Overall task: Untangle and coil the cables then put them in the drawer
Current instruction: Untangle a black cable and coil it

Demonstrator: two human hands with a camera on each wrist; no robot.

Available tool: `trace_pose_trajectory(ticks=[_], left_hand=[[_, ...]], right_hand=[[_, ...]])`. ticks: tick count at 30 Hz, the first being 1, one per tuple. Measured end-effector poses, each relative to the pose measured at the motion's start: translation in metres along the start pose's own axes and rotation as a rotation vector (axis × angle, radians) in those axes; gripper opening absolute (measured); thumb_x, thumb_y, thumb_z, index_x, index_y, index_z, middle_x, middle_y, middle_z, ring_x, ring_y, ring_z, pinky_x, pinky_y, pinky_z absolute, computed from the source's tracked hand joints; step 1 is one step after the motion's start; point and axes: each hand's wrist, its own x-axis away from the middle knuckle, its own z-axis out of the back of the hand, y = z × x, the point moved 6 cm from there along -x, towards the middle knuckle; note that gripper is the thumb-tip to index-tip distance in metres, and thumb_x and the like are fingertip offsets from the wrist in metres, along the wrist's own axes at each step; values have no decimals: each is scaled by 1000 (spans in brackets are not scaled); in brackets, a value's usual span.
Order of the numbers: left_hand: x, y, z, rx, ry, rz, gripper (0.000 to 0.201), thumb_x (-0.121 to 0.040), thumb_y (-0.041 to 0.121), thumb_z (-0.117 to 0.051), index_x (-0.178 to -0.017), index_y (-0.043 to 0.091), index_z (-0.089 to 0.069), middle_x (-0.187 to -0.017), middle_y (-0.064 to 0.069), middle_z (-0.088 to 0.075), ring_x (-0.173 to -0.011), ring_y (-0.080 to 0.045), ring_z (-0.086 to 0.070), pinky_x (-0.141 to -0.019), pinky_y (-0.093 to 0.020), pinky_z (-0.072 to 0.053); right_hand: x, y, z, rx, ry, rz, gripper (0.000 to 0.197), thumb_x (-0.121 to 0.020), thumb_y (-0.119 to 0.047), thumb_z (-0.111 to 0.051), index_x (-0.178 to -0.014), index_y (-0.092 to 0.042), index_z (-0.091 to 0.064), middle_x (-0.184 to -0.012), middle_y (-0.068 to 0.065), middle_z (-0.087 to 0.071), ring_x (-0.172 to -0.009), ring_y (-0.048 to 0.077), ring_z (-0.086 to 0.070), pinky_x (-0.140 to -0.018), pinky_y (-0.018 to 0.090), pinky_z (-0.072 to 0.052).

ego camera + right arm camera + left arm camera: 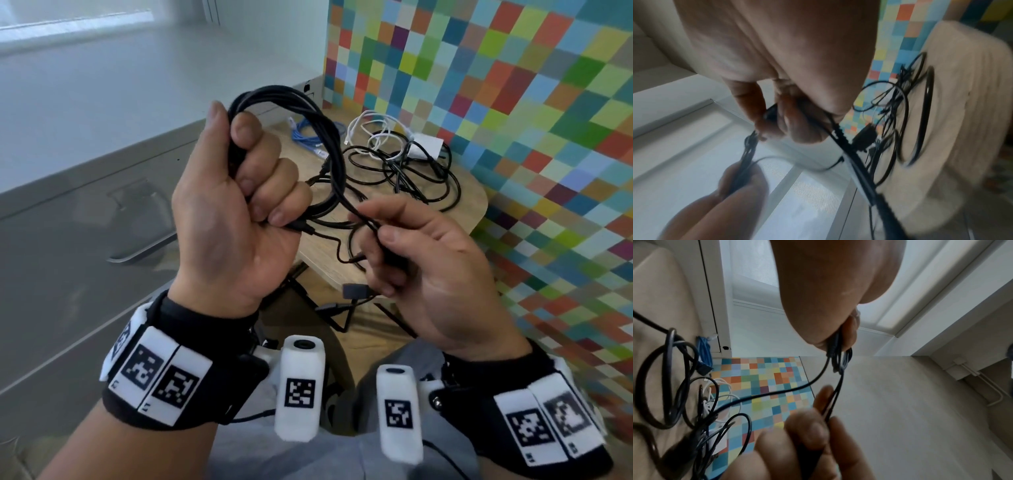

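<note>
At the far left of the head view stands a grey cabinet whose drawer (pixel 85 219) is closed, its metal handle (pixel 144 219) lying across the front. Next comes the left hand (pixel 236 219), raised above the person's lap with its fingers curled tight: this grip is clenched around a black cable coil (pixel 308 116) of several loops that arch up and over toward the right. From the bottom of the fist a loose tail of the same cable runs across to the right hand (pixel 431 274), whose thumb and forefinger pinch the strand, so that grip is closed on it. A black plug (pixel 354 291) hangs just below the right hand.

Beyond both hands, a small round wooden counter (pixel 476 205) carries the rest: a blue cable (pixel 308 135) at its left rear, a white cable (pixel 370 132) with a white charger block (pixel 428 147) behind, and a tangle of black cables (pixel 411 178) spread over the middle. A wall of coloured squares (pixel 513 102) backs the counter on the right.

The left wrist view adds what the head view hides: the bunched strands (pixel 838 353) emerging from under the left palm, and two thin strands side by side entering the right fingertips (pixel 807 430). The right wrist view is blurred, yet it shows a dark connector (pixel 770 113) tucked against the right fingers (pixel 797 123), and the left fingers (pixel 742 181) wrapped on the bundle below.
</note>
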Motion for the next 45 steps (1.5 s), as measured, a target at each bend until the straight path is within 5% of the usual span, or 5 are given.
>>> trace_pose_trajectory(ticks=[11, 18, 23, 40, 45], left_hand=[[9, -26, -19, 104, -144, 124, 44, -112, 41, -22, -80, 20, -43, -55, 9, -20, -41, -6, -16, -38, -18, -22], [9, -33, -21, 162, -158, 116, 43, -111, 39, -25, -79, 18, -45, -55, 8, -19, -41, -8, -15, -40, -19, -24], [6, -32, -14, 72, -25, 39, 44, -110, 38, -29, -76, 17, -46, -54, 6, -19, -40, -9, -18, -43, -21, -35], [-1, -18, 11, -942, 221, -306, 40, -104, 46, -40, -69, 36, -59, -83, -6, -51, -92, -44, -48, -88, -65, -40], [-2, -13, 8, -1048, 181, -346, 41, -109, 31, -39, -72, 27, -55, -65, 16, -47, -72, -13, -43, -72, -34, -37]], right_hand=[[2, -28, 23, 862, 392, 418, 35, -87, -11, -82, -95, -44, -72, -107, -5, -68, -105, 4, -64, -90, 16, -51], [-3, -12, 1, 321, 286, 287, 17, -88, -3, -77, -98, -15, -82, -81, 6, -74, -71, 9, -66, -68, 23, -53], [-4, 6, -15, -81, 108, 134, 30, -92, 0, -62, -117, -9, -77, -108, 12, -77, -108, 23, -72, -89, 31, -56], [5, -4, -1, 310, 422, 323, 20, -105, -13, -59, -107, -20, -78, -97, 3, -80, -93, 20, -75, -84, 33, -61], [-1, 2, 4, 48, 398, 266, 18, -94, -16, -65, -98, -25, -80, -99, 5, -78, -96, 27, -67, -88, 38, -55]])
